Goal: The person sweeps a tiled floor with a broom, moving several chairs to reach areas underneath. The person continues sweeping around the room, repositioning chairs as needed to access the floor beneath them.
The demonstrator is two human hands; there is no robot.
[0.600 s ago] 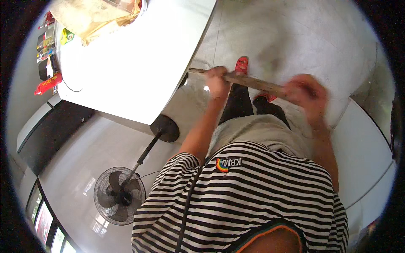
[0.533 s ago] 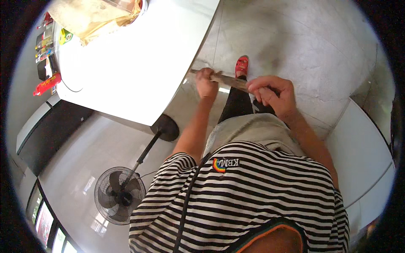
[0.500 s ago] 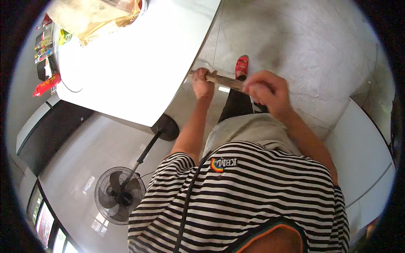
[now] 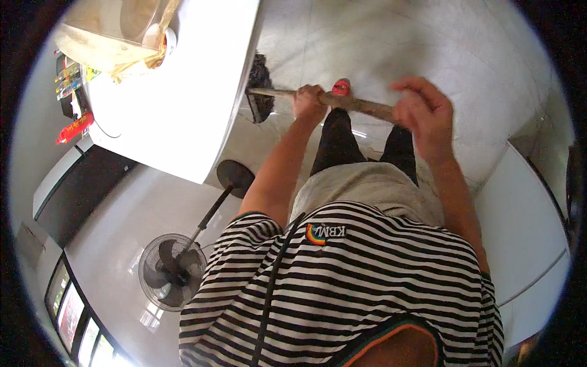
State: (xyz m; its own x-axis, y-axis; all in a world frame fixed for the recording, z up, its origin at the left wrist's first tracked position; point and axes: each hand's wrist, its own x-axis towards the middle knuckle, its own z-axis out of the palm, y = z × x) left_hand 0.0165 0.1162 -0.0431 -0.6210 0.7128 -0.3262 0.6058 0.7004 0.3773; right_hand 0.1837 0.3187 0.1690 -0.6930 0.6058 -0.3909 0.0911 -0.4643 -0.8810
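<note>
A broom with a long, worn wooden handle (image 4: 361, 106) slants across in front of my legs. Its dark bristle head (image 4: 261, 88) is on the floor beside the table edge, with part of it cut off from sight by the tabletop. My left hand (image 4: 309, 102) is closed round the lower stretch of the handle. Around the handle's upper end curls my right hand (image 4: 425, 116); its grip looks loose, some fingers are raised, and motion blurs it slightly.
On my left stands a white table (image 4: 183, 98) bearing a clear plastic bag (image 4: 110, 43) and a red packet (image 4: 76, 127). A standing fan (image 4: 173, 269) is at the lower left. White cabinets (image 4: 520, 214) line the right. My red shoe (image 4: 342, 87) shows ahead on the grey tiled floor (image 4: 489, 73).
Both hands have shifted right with the handle. The bristle head, hidden before, now shows past the table edge. The table and bag have slid left in view.
</note>
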